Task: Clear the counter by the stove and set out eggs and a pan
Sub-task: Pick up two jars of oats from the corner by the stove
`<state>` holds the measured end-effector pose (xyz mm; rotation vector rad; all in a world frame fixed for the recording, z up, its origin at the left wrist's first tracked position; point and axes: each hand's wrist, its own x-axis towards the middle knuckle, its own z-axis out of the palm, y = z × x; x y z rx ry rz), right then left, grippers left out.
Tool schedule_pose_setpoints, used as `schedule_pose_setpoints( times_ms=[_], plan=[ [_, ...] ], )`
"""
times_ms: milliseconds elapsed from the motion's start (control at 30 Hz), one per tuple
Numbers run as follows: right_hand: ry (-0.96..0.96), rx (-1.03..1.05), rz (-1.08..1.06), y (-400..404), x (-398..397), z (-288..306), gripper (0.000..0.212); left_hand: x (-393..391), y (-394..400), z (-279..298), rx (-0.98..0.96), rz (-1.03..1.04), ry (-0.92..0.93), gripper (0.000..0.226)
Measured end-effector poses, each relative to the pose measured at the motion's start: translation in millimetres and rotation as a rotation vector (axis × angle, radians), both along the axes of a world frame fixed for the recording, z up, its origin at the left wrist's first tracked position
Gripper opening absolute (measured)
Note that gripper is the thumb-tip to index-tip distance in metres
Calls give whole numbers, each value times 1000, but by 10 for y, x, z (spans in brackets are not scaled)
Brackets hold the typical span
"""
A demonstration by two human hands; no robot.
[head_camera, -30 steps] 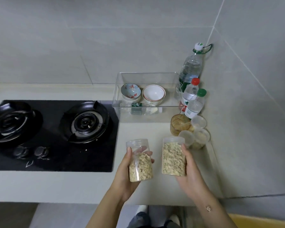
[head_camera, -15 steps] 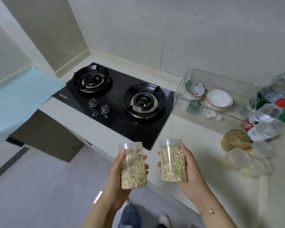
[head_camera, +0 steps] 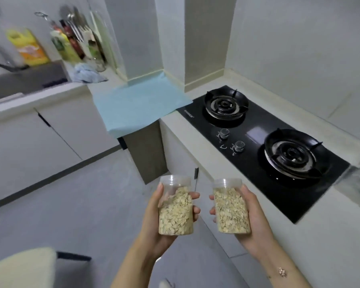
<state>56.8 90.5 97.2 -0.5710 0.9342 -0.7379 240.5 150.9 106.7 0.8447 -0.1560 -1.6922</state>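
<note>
I carry two clear plastic jars of pale seeds in front of me, above the floor and off the counter. My left hand (head_camera: 152, 223) grips the left jar (head_camera: 176, 206), which is about two thirds full. My right hand (head_camera: 256, 221) grips the right jar (head_camera: 231, 206), filled nearly to the lid. Both jars are upright with their lids on. The black two-burner gas stove (head_camera: 258, 138) lies on the pale counter (head_camera: 320, 235) to my right. No eggs or pan are in view.
A light blue cloth (head_camera: 137, 102) covers a lower surface left of the stove. Farther left are a dark sink (head_camera: 25, 82), a crumpled blue rag (head_camera: 87, 73), bottles and utensils (head_camera: 75, 40). White cabinets and grey floor (head_camera: 71, 204) lie ahead. A cream cushion (head_camera: 21, 269) sits bottom left.
My view has swung left, away from the counter corner with the bowls, bottles and tubs. Both jars have come off the counter area and now hang over the floor, still in my hands.
</note>
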Motion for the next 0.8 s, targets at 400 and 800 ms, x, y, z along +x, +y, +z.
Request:
schedule_pose_setpoints(
  times_ms=[400, 800],
  plan=[
    [-156, 158, 276, 22, 2262, 126, 71, 2039, 645, -100, -15, 235, 64, 93],
    [-99, 191, 614, -549, 4374, -153, 66, 3693, 449, -307, 47, 576, 77, 83]
  ],
)
